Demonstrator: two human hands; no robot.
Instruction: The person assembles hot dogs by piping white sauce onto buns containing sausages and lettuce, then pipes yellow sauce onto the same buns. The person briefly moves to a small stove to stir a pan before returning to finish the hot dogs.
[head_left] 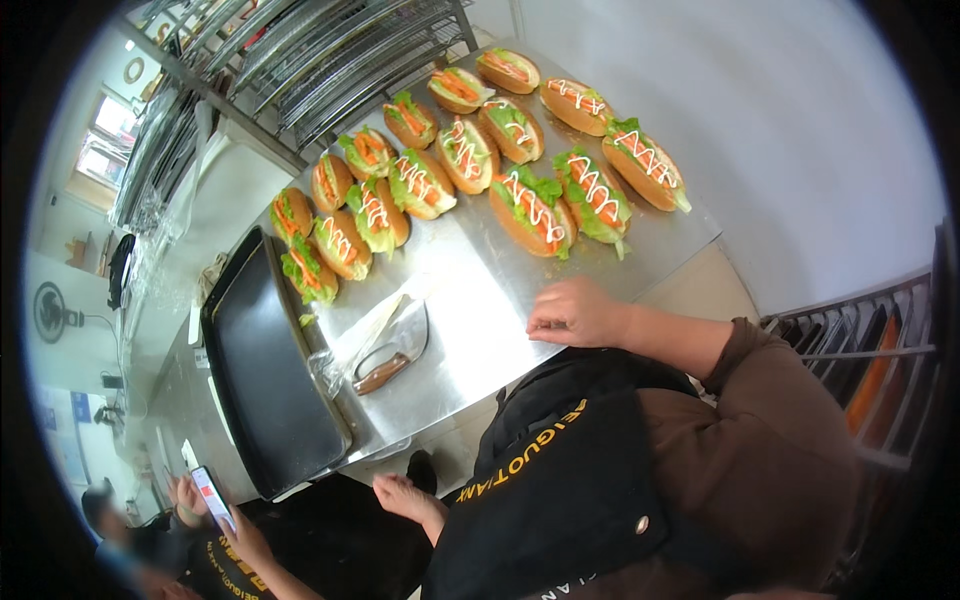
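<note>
My right hand [575, 312] rests at the near edge of the steel table [480, 320], fingers curled together, nothing visible in them. Lower and to the left, my left hand [408, 497] hangs beside my black apron, its fingers loosely folded and apparently holding nothing. Beyond my right hand lie several filled hot dog buns with lettuce; one with zigzag white sauce [535, 212] is among the nearest. A knife with a brown handle [382, 373] lies on the table left of my right hand, its blade hard to see in the glare. Against it rests a crumpled clear plastic bag [375, 330].
A large black baking tray [270, 365] stands along the table's left side. Metal racks of trays [340, 60] rise behind the table, and another rack [880, 370] stands at right. A co-worker at lower left holds a phone [210, 495]. A fan [55, 312] is at far left.
</note>
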